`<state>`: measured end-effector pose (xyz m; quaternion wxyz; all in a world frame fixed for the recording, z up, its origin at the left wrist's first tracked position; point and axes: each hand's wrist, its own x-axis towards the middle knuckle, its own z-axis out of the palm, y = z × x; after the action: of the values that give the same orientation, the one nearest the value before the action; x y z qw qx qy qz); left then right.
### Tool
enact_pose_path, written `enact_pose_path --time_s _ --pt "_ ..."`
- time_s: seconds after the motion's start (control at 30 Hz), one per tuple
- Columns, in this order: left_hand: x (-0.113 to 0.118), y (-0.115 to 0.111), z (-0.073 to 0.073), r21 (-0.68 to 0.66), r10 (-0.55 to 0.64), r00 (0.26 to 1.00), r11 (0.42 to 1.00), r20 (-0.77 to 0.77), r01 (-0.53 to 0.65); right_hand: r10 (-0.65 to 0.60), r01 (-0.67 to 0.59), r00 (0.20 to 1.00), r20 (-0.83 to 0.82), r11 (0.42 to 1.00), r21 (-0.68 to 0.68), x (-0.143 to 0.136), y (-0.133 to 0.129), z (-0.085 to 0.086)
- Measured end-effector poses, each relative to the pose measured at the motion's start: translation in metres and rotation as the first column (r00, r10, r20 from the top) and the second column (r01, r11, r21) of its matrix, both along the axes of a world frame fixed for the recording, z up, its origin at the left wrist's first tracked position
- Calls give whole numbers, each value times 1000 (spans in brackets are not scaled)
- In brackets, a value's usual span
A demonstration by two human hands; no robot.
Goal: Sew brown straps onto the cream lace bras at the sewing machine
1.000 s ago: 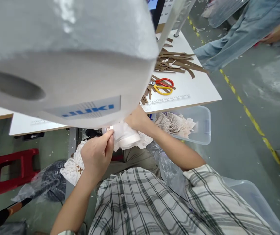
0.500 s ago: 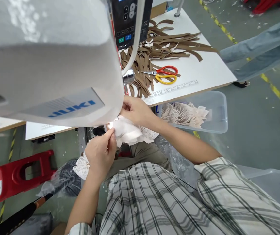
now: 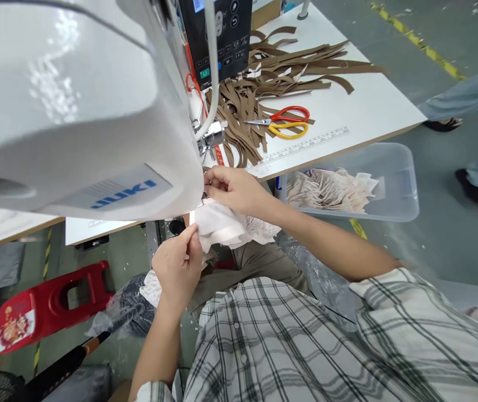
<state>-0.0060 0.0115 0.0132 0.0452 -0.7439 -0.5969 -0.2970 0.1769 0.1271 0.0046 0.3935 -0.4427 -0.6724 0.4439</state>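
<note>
White fabric [image 3: 217,223] with a lacy, ruffled part lies under the front of the white sewing machine [image 3: 130,151] and drapes toward my lap. My left hand [image 3: 179,262] pinches the fabric's near left edge between thumb and forefinger. Beside the machine head, my right hand [image 3: 234,190] is closed at the far side of the fabric, close to the needle area. Its fingertips are partly hidden, and what they grip is hard to make out. The machine head covers the needle itself.
Brown strips [image 3: 272,72], red-and-yellow-handled scissors [image 3: 289,121] and a clear ruler [image 3: 301,149] lie on the white table [image 3: 368,106]. A clear bin [image 3: 401,184] holds pale fabric pieces. A red stool [image 3: 58,304] stands at left. Another person's legs [image 3: 468,95] show at right.
The camera view has shifted, so the scene sits a little further right. Both hands keep nearly the same hold on the fabric. More of another person's feet shows at right.
</note>
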Motion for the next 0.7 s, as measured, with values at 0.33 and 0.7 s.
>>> enact_pose_path --time_s 0.33,0.7 --pt "-2 -4 6 -145 52 978 989 200 -23 37 -59 977 -212 994 -97 -1 -12 -11" --pt "-7 -19 8 -227 5 972 973 233 50 -126 -235 805 -580 830 -506 3 -69 -36"
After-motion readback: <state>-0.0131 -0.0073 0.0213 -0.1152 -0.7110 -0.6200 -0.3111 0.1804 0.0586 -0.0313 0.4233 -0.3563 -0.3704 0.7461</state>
